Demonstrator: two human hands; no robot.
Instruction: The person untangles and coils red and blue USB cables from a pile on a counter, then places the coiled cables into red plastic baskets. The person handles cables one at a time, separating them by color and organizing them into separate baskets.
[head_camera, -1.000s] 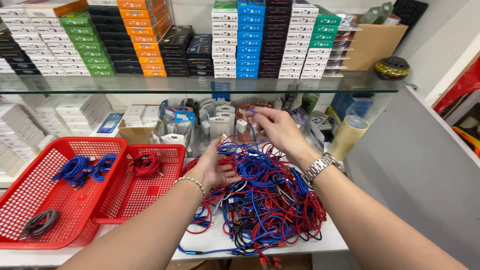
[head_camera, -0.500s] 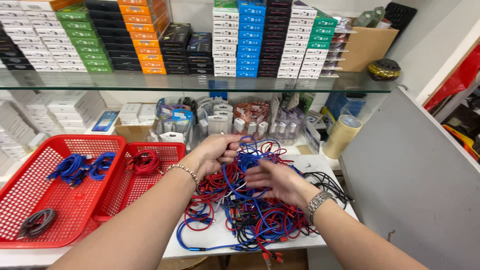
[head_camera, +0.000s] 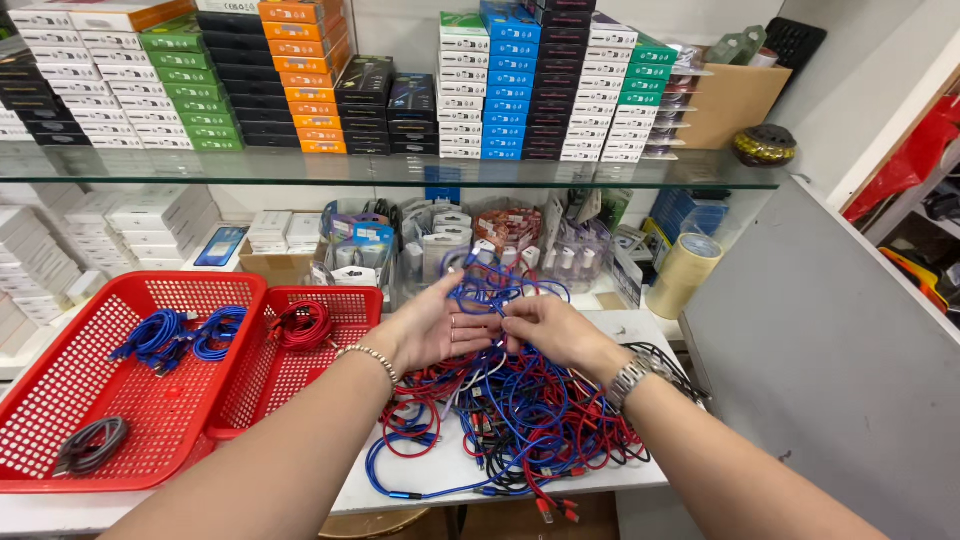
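Cables (head_camera: 520, 410), blue, red, black and white, lie in a tangled heap on the white counter (head_camera: 440, 480) at lower centre of the frame, as a person works a blue strand loose above them. The left hand (head_camera: 435, 330) is half open, palm up, with strands draped across its fingers; the right hand (head_camera: 545, 325) pinches the blue cable between thumb and fingertips. At left, a large red basket (head_camera: 60, 420) holds coiled blue and grey cables, and a smaller red basket (head_camera: 345, 305) beside it holds a red coil. Boxed stock fills the glass shelf (head_camera: 400, 170) across the top. Pulling the strand hard could tighten knots or drag the heap, whose plugs already hang over the counter's front edge, onto the floor.
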